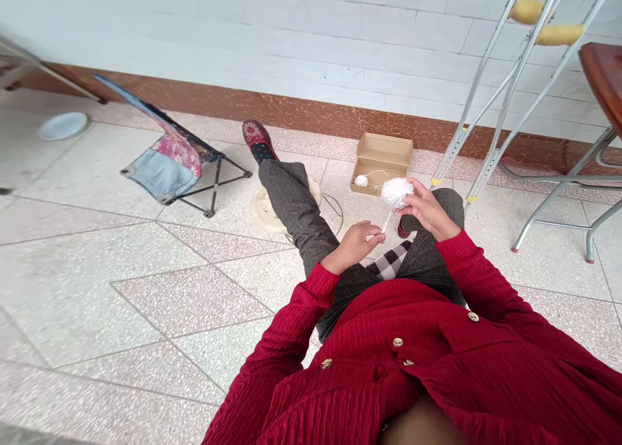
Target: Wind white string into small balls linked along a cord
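Observation:
My right hand (pixel 424 210) grips a fluffy ball of white yarn (pixel 396 192) between the thumb and fingers, above my right knee. Lower and to the left, my left hand (pixel 358 243) pinches a white yarn strand (pixel 387 223), which stretches up to the underside of the ball. Beyond my hands, an open cardboard box (pixel 385 148) lies on the floor. Inside it rests a smaller ball of white yarn (pixel 360 181), with a loose strand running from it across the box. My palms are turned out of sight.
A folding stool with blue fabric (pixel 162 170) stands to the left, near a pale plate (pixel 63 126). By my left leg sits a cream round object (pixel 266 205) with a cord. Metal crutches (pixel 505 95) lean at the right, beside a brown-seated metal-legged stool (pixel 605 76). A tiled wall runs behind.

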Demonstrator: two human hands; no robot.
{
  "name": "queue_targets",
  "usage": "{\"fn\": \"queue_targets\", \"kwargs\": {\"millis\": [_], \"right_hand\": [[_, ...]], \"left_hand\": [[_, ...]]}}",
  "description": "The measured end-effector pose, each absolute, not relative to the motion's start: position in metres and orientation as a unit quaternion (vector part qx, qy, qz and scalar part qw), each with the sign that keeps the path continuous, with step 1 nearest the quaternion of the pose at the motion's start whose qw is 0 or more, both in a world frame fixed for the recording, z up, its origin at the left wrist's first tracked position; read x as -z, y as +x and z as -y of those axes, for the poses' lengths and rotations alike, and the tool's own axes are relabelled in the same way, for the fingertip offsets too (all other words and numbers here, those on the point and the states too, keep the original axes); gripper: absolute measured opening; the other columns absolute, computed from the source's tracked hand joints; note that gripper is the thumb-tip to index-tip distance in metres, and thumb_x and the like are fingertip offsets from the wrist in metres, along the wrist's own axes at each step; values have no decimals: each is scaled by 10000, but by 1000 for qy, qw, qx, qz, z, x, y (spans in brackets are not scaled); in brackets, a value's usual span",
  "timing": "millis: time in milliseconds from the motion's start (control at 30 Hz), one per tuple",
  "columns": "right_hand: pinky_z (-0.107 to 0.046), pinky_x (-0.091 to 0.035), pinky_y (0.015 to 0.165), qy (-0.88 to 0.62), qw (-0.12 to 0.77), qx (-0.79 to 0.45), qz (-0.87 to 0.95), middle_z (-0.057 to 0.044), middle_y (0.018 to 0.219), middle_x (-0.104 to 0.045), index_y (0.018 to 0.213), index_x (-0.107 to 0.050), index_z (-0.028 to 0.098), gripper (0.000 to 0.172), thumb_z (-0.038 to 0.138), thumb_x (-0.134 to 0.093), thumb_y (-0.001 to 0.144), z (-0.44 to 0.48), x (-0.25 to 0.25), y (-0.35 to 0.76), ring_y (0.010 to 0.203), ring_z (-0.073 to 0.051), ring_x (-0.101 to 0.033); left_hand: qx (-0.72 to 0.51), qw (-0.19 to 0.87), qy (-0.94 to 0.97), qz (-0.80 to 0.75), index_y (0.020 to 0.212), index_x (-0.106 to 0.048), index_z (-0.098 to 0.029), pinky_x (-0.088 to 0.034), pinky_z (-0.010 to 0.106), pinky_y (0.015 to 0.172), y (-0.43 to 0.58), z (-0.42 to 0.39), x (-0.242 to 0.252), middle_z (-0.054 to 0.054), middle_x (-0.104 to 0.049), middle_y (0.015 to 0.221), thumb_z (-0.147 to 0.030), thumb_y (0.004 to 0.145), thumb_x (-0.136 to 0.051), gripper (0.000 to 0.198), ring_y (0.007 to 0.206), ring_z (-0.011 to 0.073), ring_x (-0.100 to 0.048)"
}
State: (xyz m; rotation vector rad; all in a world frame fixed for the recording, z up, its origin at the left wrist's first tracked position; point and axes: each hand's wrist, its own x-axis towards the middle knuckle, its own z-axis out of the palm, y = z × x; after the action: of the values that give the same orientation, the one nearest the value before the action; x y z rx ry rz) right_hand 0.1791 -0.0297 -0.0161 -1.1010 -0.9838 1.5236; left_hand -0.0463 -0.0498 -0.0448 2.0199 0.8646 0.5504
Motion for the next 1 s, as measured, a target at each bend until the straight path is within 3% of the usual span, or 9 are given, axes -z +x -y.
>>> {"fn": "queue_targets", "kwargs": {"millis": [100, 167, 267, 433, 633, 767, 900, 1000], "right_hand": [[-226, -553, 494, -552, 461, -539, 438, 3, 965, -614, 1125, -568, 245, 528, 248, -797, 649, 26, 40, 177, 641, -118, -630], [-209, -530, 448, -576, 420, -534, 454, 1, 945, -611, 1110, -579, 234, 530, 214, -798, 627, 33, 54, 171, 615, -110, -614], [-203, -528, 448, -543, 358, -611, 451, 0, 885, -636, 1163, -582, 222, 551, 202, -796, 655, 49, 63, 163, 598, -114, -630], [-283, -621, 617, -371, 277, -794, 393, -52, 927, -707, 1232, -591, 168, 540, 307, -793, 751, 66, 46, 167, 704, -163, -711], [-348, -649, 724, -305, 351, -824, 324, -36, 1061, -696, 1179, -594, 206, 599, 163, -844, 636, 70, 25, 174, 877, -198, -712], [-336, -630, 669, -307, 402, -799, 326, -49, 1107, -687, 1192, -568, 231, 645, 208, -841, 609, 70, 12, 176, 837, -205, -706], [-325, -594, 700, -410, 461, -689, 380, -23, 1056, -659, 1171, -539, 254, 545, 268, -783, 684, 54, 9, 181, 802, -178, -679], [-326, -563, 712, -546, 484, -518, 446, -13, 1058, -601, 1116, -533, 260, 527, 280, -779, 650, 39, 25, 186, 812, -170, -628]], "left_hand": [[-237, 364, 838, -331, 872, -725, -188, -366, 439, 1158, -53, 44, 30, 22, -761, 941, -318, 982, -557, 239, 892, 165, -683], [-255, 327, 848, -330, 914, -729, -193, -334, 465, 1179, -56, 34, 22, 33, -765, 1002, -302, 982, -562, 211, 957, 177, -691], [-265, 303, 855, -326, 880, -732, -195, -323, 488, 1177, -59, 18, 15, 36, -765, 977, -298, 977, -575, 212, 1030, 203, -688], [-305, 377, 814, -319, 836, -743, -192, -354, 478, 1157, -54, 11, 17, 41, -765, 910, -372, 948, -630, 241, 1061, 231, -689], [-350, 485, 713, -367, 914, -782, -166, -515, 366, 957, -50, 15, 46, 85, -773, 1035, -459, 904, -636, 328, 995, 234, -701], [-294, 526, 692, -398, 875, -778, -149, -530, 330, 848, -46, 23, 67, 53, -774, 875, -512, 907, -586, 411, 871, 226, -695], [-251, 507, 738, -369, 789, -759, -158, -512, 304, 867, -39, 42, 68, 40, -749, 828, -437, 945, -554, 380, 814, 183, -665], [-224, 467, 786, -338, 757, -738, -182, -473, 350, 1015, -36, 52, 57, 8, -733, 771, -371, 953, -565, 323, 764, 152, -639]]}}
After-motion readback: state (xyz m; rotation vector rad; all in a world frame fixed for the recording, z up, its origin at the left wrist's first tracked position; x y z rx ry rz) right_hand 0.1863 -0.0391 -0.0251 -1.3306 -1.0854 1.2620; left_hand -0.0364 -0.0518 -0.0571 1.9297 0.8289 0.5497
